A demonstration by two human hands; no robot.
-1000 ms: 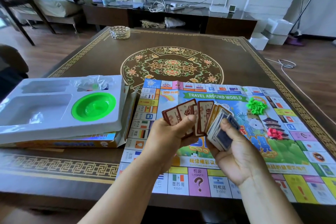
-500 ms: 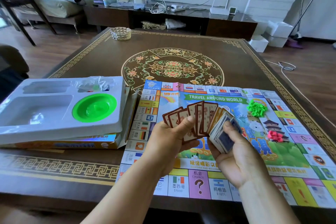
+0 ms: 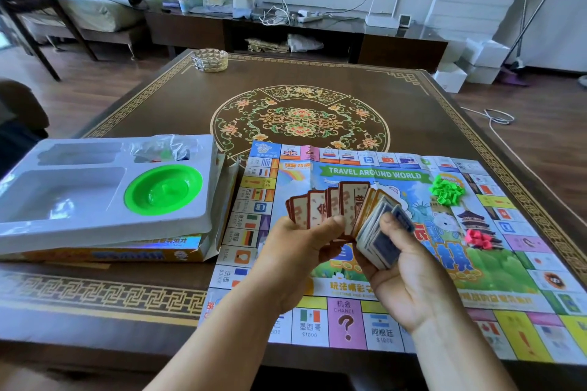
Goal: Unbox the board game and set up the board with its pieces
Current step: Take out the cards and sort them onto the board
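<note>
Beyond the board [image 3: 422, 267] the table [image 3: 413, 111] lies bare — left hand [image 3: 295, 257] and right hand [image 3: 409, 276] grip fanned cards [image 3: 346, 206]

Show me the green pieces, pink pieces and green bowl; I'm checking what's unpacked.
green pieces [image 3: 447, 191], head view, middle of the pile.
pink pieces [image 3: 478, 238], head view, middle of the pile.
green bowl [image 3: 163, 189], head view, inner hollow.

Paper board [image 3: 524, 267] w/ fold lines, a bit shiny. White plastic tray [image 3: 203, 200], smooth & glossy. Green plastic bowl [image 3: 163, 189], shiny. Dark wood table [image 3: 413, 111], smooth.
</note>
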